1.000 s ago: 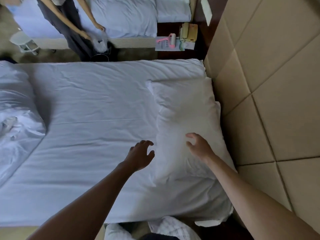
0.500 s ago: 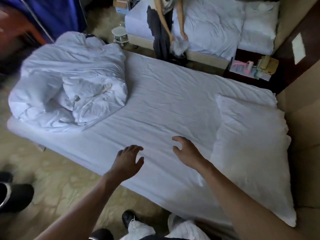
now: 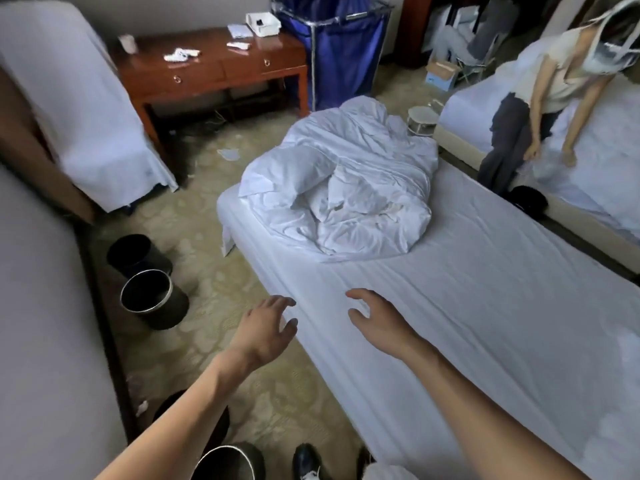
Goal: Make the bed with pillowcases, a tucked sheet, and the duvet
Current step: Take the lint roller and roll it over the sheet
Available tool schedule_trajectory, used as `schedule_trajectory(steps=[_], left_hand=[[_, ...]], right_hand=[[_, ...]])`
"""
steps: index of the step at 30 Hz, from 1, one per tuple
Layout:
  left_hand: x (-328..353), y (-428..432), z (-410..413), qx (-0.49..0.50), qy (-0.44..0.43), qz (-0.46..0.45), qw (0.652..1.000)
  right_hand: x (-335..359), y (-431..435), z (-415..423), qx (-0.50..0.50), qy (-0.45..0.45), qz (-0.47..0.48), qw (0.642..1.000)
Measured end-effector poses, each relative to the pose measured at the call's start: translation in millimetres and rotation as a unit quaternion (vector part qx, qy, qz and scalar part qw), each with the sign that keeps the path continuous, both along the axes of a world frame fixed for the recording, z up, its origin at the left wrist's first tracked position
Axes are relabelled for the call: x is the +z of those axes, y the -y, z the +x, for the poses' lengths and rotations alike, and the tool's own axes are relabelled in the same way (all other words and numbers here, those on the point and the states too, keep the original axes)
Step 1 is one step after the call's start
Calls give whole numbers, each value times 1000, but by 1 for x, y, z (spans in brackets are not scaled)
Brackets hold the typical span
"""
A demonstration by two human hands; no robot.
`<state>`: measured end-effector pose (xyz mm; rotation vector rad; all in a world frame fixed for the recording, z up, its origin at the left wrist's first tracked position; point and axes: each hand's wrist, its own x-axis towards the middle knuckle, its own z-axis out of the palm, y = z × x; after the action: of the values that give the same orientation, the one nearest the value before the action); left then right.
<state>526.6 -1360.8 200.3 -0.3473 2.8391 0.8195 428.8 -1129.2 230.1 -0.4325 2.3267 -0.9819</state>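
Note:
A single bed (image 3: 485,306) covered with a smooth white sheet runs from the lower right toward the middle. A crumpled white duvet (image 3: 346,188) is heaped at its far end. My left hand (image 3: 266,327) hovers over the bed's near edge with relaxed, spread fingers and holds nothing. My right hand (image 3: 377,317) is over the sheet a little to the right, fingers loosely curved and empty. The pillow is out of view.
Metal bins (image 3: 149,292) stand on the patterned carpet to the left, another bin (image 3: 228,462) by my feet. A wooden desk (image 3: 211,67) and blue laundry cart (image 3: 343,46) are at the back. Another person (image 3: 540,109) bends over a second bed (image 3: 588,161) at right.
My view has swung left from the pillow and headboard toward the foot of the bed. Both hands left the pillow and now hover by the bed's near edge.

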Motion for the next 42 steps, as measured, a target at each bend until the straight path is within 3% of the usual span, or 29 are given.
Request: schedule_trajectory(steps=[7, 17, 25, 31, 42], left_hand=[[-8, 71, -17, 79, 7, 35, 996], [-16, 184, -128, 163, 45, 66, 983], [-2, 289, -161, 248, 69, 86, 962], [-11, 405, -201, 261, 48, 89, 960], [-14, 628, -299, 207, 34, 88, 974]], right_hand=[[-7, 95, -48, 68, 21, 2, 997], [-38, 232, -173, 143, 43, -16, 989], [-24, 358, -245, 202, 32, -21, 979], [-22, 478, -287, 238, 39, -7, 971], [-18, 693, -349, 193, 54, 16, 980]])
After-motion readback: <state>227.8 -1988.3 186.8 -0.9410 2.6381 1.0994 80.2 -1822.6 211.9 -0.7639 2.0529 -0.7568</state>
